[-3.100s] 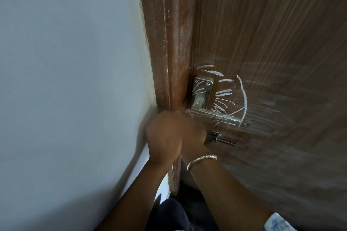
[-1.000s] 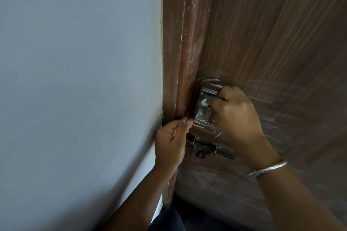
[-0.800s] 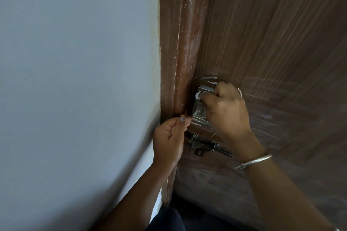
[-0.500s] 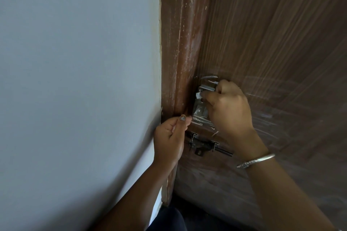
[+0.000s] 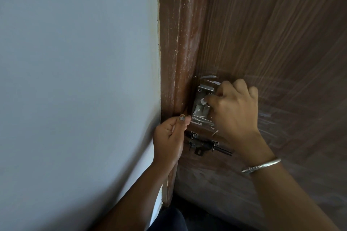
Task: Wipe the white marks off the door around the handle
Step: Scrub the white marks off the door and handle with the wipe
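A brown wood-grain door (image 5: 262, 33) carries a metal handle plate (image 5: 201, 99) near its left edge. White marks (image 5: 208, 77) show just above the plate, and a few more below it. My right hand (image 5: 234, 110) is closed over the plate and pinches a small white wad (image 5: 203, 101) against the metal; it hides the lever and most of the marks. My left hand (image 5: 170, 137) is curled beside the door frame (image 5: 178, 62), thumb up, touching the plate's lower left corner. I cannot tell whether it holds anything.
A pale blue-grey wall (image 5: 75, 80) fills the left half. A black sliding bolt (image 5: 206, 145) sits on the door just below the handle plate. A silver bracelet (image 5: 261, 165) circles my right wrist. Dark floor shows at the bottom.
Three seconds ago both hands were together below the handle with all marks in sight. Since then my right hand rose onto the plate, and over the last second it has shifted slightly there.
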The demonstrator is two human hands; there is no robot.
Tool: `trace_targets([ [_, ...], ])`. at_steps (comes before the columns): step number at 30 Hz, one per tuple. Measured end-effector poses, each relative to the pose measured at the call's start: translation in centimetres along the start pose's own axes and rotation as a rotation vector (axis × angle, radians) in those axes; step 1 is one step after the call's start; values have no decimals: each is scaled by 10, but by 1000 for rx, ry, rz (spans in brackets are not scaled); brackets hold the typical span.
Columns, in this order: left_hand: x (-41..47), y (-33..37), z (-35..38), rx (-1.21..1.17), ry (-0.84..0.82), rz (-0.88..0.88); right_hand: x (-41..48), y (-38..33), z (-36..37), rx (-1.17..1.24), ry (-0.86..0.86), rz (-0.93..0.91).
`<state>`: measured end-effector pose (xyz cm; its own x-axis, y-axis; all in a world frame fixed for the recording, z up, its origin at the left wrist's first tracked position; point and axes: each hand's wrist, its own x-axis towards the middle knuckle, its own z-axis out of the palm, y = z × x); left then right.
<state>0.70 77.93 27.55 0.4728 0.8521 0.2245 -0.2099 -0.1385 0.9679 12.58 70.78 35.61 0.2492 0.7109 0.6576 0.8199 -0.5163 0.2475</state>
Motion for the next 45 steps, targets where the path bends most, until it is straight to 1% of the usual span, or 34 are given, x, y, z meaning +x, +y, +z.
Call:
trace_targets([
  [2, -1, 1, 2, 1, 5, -2, 0, 0, -1, 11, 12, -20],
  [7, 0, -1, 2, -3, 15, -9, 9, -15, 1, -23, -17, -140],
  [9, 0, -1, 2, 3, 15, -12, 12, -19, 2, -25, -18, -156],
  [12, -1, 0, 2, 7, 6, -17, 8, -18, 3, -38, -22, -130],
  [18, -2, 2, 2, 8, -5, -4, -8, -1, 3, -59, -53, -7],
  [21, -1, 1, 2, -2, -4, -8, -7, -2, 4, -55, -45, 1],
  [25, -1, 0, 2, -6, -8, -6, -2, -9, 5, 9, -32, -19],
  [28, -1, 1, 2, -2, -10, -7, -2, -10, 3, 31, -68, 9],
  [31, -1, 1, 1, -1, -9, -6, -7, -3, 4, 2, -106, 55],
  [32, -1, 1, 1, 3, -10, -5, -9, 1, 5, 28, -94, 73],
  [35, -1, -1, 2, 10, -3, -7, -10, 8, 4, 219, -13, 109],
  [36, -1, -2, 2, 8, 2, -10, -8, 8, 3, 256, -5, 103],
  [38, -1, -3, 2, 2, 9, -16, -3, 3, 1, 271, -46, 54],
  [41, -1, -3, 2, 9, 10, -24, 5, -13, 1, 161, -110, -91],
  [43, -1, -4, 2, 23, 12, -23, 10, -24, 2, 149, -202, -204],
  [45, -2, -2, 2, 34, 16, -24, 15, -31, 4, 171, -337, -243],
])
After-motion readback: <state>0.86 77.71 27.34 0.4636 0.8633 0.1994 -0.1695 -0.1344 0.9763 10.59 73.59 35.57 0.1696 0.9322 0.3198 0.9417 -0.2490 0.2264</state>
